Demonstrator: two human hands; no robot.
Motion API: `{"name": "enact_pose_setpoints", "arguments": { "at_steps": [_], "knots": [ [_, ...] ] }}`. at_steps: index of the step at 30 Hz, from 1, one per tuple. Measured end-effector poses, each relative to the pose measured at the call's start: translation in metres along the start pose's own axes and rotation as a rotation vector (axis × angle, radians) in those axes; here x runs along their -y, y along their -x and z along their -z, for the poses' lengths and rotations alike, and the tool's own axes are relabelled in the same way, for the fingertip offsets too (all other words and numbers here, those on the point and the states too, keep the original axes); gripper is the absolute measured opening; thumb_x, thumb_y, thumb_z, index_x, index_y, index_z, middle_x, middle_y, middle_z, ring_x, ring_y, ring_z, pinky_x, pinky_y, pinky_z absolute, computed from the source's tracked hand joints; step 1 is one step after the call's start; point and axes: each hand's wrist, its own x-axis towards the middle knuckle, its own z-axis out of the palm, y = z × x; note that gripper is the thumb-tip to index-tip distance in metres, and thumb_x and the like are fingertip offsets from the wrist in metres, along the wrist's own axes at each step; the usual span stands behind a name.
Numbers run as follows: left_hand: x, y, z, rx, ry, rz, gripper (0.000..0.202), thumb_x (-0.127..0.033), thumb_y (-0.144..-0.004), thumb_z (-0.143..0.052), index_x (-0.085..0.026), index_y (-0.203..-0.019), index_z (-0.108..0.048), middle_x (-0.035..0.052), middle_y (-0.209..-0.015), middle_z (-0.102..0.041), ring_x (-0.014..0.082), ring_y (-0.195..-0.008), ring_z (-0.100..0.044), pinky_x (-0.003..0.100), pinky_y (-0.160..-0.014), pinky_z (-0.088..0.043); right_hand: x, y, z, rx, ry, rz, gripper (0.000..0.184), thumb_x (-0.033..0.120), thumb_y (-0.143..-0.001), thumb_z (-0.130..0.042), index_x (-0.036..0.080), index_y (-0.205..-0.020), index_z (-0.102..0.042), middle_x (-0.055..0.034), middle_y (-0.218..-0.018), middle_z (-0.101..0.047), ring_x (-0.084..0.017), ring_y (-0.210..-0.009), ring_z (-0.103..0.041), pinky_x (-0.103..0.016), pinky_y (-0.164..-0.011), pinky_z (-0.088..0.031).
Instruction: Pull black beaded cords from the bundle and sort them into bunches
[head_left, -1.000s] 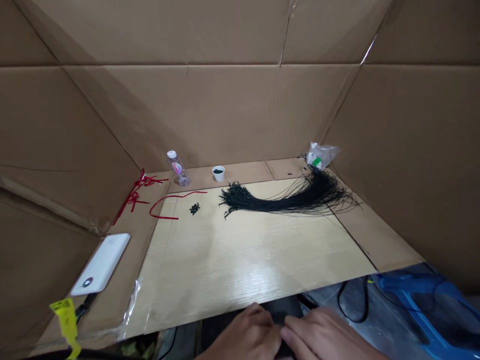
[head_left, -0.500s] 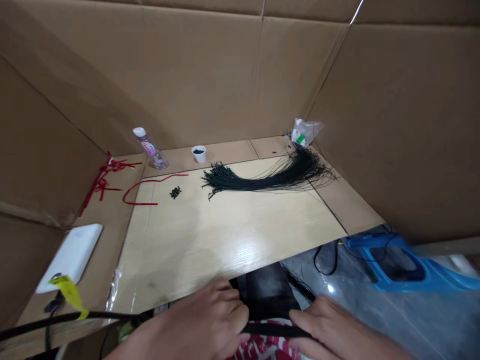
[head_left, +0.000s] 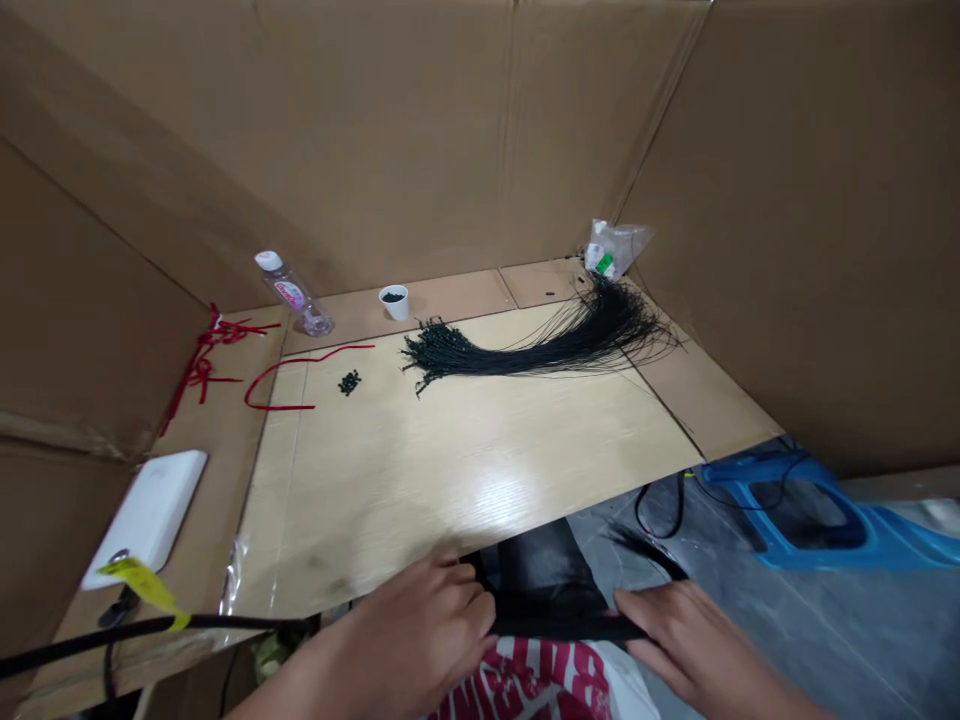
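- My left hand (head_left: 435,625) is closing its grip, fingers curled, around one stretch of a black, rope-like bundle of thin strands (head_left: 559,627).
- My right hand (head_left: 690,640) is pinching that bundle further along, thumb against fingers; a loose tail is fanning out past this grip.
- The stretch between my hands is running nearly straight, just off the near edge of the pale, wood-topped counter (head_left: 465,430).
- A white plastic bag with red lettering (head_left: 555,680) is lying beneath it, below the counter's near edge.
- A large, curved sheaf of black strands with dark green, knobbly ends (head_left: 517,360) is lying across the counter's far half, those ends pointing left.
- A small pile of dark green pieces (head_left: 349,382) is resting on the counter's left part, near a curved red cord (head_left: 289,408).
- Along the counter's far edge, a clear bottle with a white cap (head_left: 292,295) and a white cup holding dark bits (head_left: 397,309) are standing toward the left.
- A clear plastic bag with a green label (head_left: 611,248) is sitting at the counter's far right corner.
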Motion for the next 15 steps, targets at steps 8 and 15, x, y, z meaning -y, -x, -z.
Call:
{"name": "enact_pose_setpoints", "arguments": {
  "at_steps": [8,15],
  "knots": [
    [0.007,-0.004,-0.019,0.132,0.062,0.015,0.014,-0.019,-0.101,-0.060,-0.021,-0.090,-0.068,0.0041,-0.084,-0.076,0.0255,-0.078,-0.073,0.039,-0.076,-0.052,-0.026,0.001,-0.062,0.000,-0.123,-0.066,0.017,0.024,-0.107,-0.057,0.026,-0.114,-0.073,-0.0062,-0.106,-0.085,-0.029,-0.096,-0.081,-0.035,-0.083,-0.055],
    [0.003,0.010,-0.019,0.361,-0.083,0.092,0.021,-0.021,-0.103,-0.058,-0.017,-0.094,-0.077,0.0099,-0.082,-0.079,0.0289,-0.072,-0.075,0.039,-0.068,-0.052,-0.027,0.001,-0.154,-0.091,-0.283,-0.072,0.021,0.021,-0.100,-0.052,0.024,-0.102,-0.073,-0.0097,-0.098,-0.084,-0.031,-0.091,-0.083,-0.037,-0.080,-0.063]
  ]
}}
